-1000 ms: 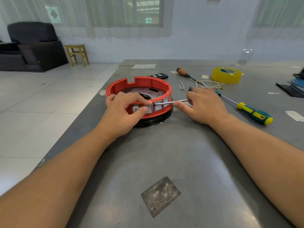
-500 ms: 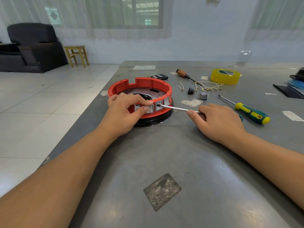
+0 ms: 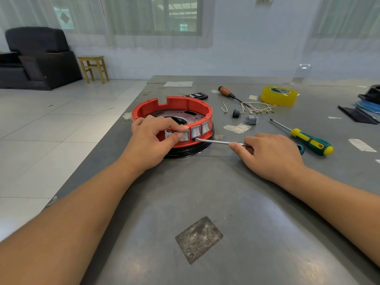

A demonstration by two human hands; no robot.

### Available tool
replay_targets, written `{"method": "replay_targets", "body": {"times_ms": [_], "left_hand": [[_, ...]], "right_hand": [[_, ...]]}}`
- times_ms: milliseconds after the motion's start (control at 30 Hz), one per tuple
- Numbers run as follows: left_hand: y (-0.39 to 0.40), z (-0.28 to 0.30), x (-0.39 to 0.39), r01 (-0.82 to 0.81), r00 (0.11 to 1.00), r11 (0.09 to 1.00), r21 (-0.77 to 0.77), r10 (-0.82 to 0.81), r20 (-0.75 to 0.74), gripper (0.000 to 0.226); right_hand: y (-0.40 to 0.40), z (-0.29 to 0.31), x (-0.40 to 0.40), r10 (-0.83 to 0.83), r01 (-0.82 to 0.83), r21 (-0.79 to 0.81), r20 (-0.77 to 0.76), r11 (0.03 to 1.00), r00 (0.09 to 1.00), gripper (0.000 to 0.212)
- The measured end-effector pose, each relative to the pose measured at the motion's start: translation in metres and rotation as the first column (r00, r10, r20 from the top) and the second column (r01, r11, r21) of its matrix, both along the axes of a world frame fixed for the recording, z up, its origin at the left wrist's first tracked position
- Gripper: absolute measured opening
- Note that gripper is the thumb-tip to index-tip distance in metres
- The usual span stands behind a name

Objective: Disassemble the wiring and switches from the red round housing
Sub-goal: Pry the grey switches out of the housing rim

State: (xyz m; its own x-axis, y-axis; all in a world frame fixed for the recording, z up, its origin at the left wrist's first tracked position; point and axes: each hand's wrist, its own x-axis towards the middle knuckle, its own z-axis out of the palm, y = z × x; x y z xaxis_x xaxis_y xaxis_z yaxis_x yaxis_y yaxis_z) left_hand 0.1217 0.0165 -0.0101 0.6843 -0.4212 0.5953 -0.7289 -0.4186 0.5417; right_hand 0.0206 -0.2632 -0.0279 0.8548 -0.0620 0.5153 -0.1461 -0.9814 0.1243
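On the grey worktop [image 3: 205, 192], your left hand [image 3: 152, 140] grips the red housing [image 3: 197, 105]; right hand [image 3: 271, 153] pinches the screwdriver [image 3: 216, 141]: lever gently beneath the switch [image 3: 196, 131].

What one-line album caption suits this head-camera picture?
Left hand steadies the red round housing while the right hand levers a screwdriver under a rocker switch.
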Motion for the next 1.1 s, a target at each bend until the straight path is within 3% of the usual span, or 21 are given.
{"method": "replay_targets", "body": {"times_ms": [767, 1100], "left_hand": [[0.001, 0.017, -0.003, 0.049, 0.988, 0.994, 0.097, -0.034, -0.150, 0.029], [0.004, 0.019, 0.007, 0.088, 0.953, 0.992, 0.094, -0.056, -0.298, 0.017]], "right_hand": [[-0.010, 0.002, 0.047, 0.141, -0.141, -0.003, 0.020, 0.990, 0.990, 0.082], [-0.021, 0.006, 0.071, 0.207, -0.203, -0.072, 0.044, 0.976, 0.977, 0.076]]}}
